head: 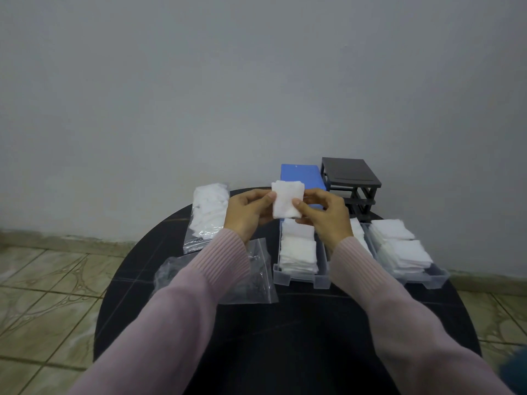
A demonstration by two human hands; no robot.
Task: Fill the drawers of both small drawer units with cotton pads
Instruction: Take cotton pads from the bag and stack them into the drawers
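Both hands are raised at frame centre, above the trays. Left hand (245,212) pinches the left edge of a small stack of pads (287,203) between thumb and fingers; right hand (325,216) pinches the right edge the same way. The stack is upright, clear of the table (299,323).

Directly below, slightly right of centre: left drawer (299,276), clear, pulled out and packed with pads. A middle drawer is mostly hidden by the right wrist. Right drawer (427,276) is also loaded. Blue unit (302,176) and black unit (352,178) stand behind, at the table's far edge; the black one shows empty slots.

Risks, as judged:
- The edge pinch is light, so loose pads may fan out or drop.
- The left drawer looks near full; an added stack may stand proud and jam in its slot.
- A sleeve may drag the empty bag (256,269) at lower left centre.
- The full bag (208,215) sits near the table's left rim.
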